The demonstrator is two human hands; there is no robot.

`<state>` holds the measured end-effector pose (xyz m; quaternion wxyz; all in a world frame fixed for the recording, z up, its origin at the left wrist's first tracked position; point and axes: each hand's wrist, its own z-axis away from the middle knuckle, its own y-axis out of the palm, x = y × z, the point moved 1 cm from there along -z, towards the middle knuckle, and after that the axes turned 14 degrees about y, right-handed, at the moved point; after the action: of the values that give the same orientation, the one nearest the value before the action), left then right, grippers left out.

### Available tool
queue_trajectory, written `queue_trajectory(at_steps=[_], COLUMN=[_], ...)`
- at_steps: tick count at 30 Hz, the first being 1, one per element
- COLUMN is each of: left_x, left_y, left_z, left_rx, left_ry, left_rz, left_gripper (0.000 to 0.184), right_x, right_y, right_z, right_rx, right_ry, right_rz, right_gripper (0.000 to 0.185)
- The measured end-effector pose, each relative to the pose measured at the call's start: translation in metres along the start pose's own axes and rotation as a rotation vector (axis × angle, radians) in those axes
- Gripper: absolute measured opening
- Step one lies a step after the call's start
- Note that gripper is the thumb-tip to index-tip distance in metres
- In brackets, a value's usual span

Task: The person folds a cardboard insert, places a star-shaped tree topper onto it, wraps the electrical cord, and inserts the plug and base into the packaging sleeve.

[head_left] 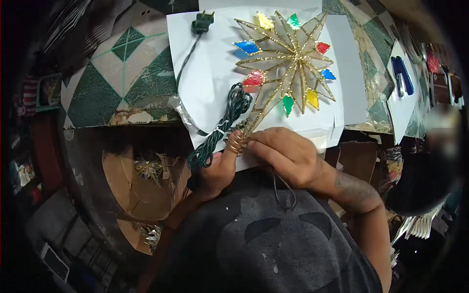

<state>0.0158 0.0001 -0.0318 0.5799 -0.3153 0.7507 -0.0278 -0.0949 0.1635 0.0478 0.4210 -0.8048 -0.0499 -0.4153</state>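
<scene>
A star-shaped tree topper (pixel 295 57) with gold glitter edges and red, blue, yellow and green tips lies on white paper. Its lower end leads to a coil of gold wire (pixel 235 142), which seems to loop round a finger or thumb of my left hand (pixel 220 171). The fingers of my right hand (pixel 288 151) are closed at the coil's right side, at the star's base. A dark green cord bundle (pixel 227 124), bound with a white tie, lies against my left hand. From it a wire runs up to a black plug (pixel 202 22). A thin dark cord (pixel 278 188) hangs below my right hand.
White paper (pixel 210 63) covers part of the green-and-white tiled table (pixel 117 83). At the right, a blue stapler (pixel 402 75) rests on a white sheet. Below the table's front edge stands a cardboard box (pixel 119 180) with another star inside.
</scene>
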Motion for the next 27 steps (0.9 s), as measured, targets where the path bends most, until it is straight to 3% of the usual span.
queue_trajectory(at_steps=[3, 7, 9, 10, 12, 14, 15, 17, 20, 21, 22, 24, 27], left_x=[0.003, 0.003, -0.008, 0.002, 0.001, 0.016, 0.023, 0.034, 0.042, 0.052, 0.06, 0.065, 0.068], left_y=[0.0, 0.005, -0.001, 0.003, -0.001, 0.0, -0.001, -0.007, -0.032, -0.05, -0.065, -0.084, -0.104], left_z=[0.002, -0.003, -0.015, -0.009, -0.009, 0.0, 0.003, 0.008, 0.018, 0.026, 0.031, 0.037, 0.039], left_rx=[-0.037, -0.096, -0.071, -0.087, -0.138, -0.243, -0.238, -0.296, -0.333, -0.242, -0.147, -0.209, -0.332], left_ry=[-0.054, -0.312, -0.22, -0.406, -0.391, -0.659, -0.625, -0.577, -0.511, -0.5, -0.489, -0.55, -0.46], left_rz=[0.086, 0.261, 0.084, 0.075, 0.186, 0.568, 0.58, 0.916, 0.976, 1.069, 1.158, 0.991, 1.019], left_gripper=[0.012, 0.015, 0.016, 0.014, 0.017, 0.024, 0.024, 0.035, 0.035, 0.033, 0.031, 0.03, 0.029], right_x=[0.0, 0.014, 0.016, 0.016, -0.012, -0.094, -0.131, -0.18, -0.229, -0.253, -0.274, -0.314, -0.383], right_y=[-0.009, -0.075, -0.107, -0.119, -0.173, -0.223, -0.233, -0.236, -0.254, -0.263, -0.272, -0.287, -0.301], right_z=[-0.005, 0.001, -0.001, -0.011, -0.047, -0.061, -0.07, -0.079, -0.113, -0.128, -0.145, -0.169, -0.187], right_rx=[0.02, -0.196, -0.447, -0.71, -0.526, -0.153, 0.033, 0.275, 0.537, 0.521, 0.295, -0.146, -0.204], right_ry=[0.039, 0.295, 0.311, 0.335, 0.619, 0.81, 0.8, 0.863, 0.745, 0.745, 0.712, 0.628, 0.458], right_rz=[-0.011, -0.24, -0.424, -0.391, 0.197, 0.633, 0.801, 0.848, 0.894, 0.898, 0.855, 0.749, 0.821], right_gripper=[0.017, 0.018, 0.019, 0.014, 0.007, 0.012, 0.018, 0.023, 0.018, 0.018, 0.017, 0.017, 0.018])
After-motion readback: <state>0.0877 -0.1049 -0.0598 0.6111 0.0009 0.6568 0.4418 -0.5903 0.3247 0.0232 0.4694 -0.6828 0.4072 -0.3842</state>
